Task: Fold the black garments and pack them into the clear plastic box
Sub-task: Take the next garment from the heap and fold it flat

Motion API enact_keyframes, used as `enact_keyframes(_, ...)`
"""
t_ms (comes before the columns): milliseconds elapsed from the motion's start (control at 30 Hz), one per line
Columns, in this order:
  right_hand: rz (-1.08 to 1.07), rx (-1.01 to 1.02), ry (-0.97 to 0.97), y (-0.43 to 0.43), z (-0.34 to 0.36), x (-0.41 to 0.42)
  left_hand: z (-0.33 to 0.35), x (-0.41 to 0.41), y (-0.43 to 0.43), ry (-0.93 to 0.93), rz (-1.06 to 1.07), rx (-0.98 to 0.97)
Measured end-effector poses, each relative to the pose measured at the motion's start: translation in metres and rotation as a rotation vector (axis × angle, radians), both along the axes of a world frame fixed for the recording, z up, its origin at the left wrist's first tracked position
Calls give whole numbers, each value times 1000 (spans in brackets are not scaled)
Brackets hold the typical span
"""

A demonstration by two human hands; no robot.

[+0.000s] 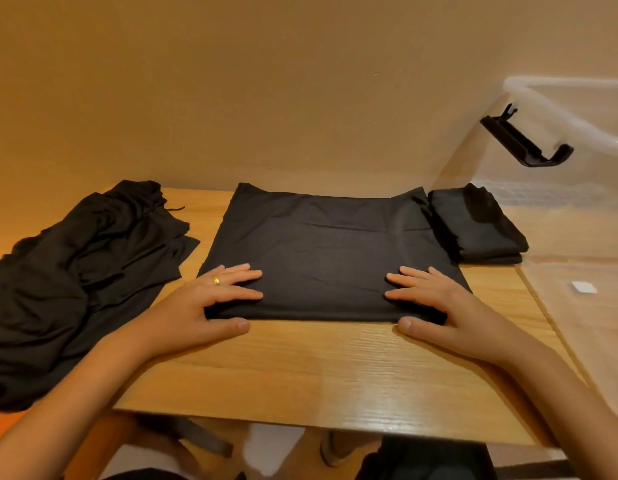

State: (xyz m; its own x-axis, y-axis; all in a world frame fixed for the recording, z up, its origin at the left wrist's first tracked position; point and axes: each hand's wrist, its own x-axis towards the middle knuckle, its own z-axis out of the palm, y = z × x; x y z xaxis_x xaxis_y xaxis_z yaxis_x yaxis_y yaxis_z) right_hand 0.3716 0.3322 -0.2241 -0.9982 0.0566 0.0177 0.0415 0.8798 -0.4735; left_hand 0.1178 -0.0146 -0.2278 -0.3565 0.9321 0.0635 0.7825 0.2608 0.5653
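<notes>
You are pressing your left hand [210,299] and right hand [435,303], fingers straight and slightly apart, flat on the near edge of the black garment [332,251] lying centred on the table [300,368], where lifting unevenly would likely be skewing the fold.

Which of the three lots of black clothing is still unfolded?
The crumpled heap on the left; the middle garment lies flat and smooth, and the right stack is folded small.
</notes>
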Motion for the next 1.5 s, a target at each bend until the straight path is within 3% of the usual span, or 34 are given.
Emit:
enact_keyframes(300, -198, -197, 197, 7, -10, 32, -1, 9, -13, -136, 206, 155)
enact_keyframes(633, -195, -236, 162, 4, -11, 39, 4, 15, -21, -259, 228, 122)
enact_keyframes(1067, -195, -289, 163, -24, -12, 75, -7, 46, -55, -194, 197, 158)
enact_keyframes(1500, -255, -354, 120, -34, 1, 76, 2, 53, -53, -260, 234, 186)
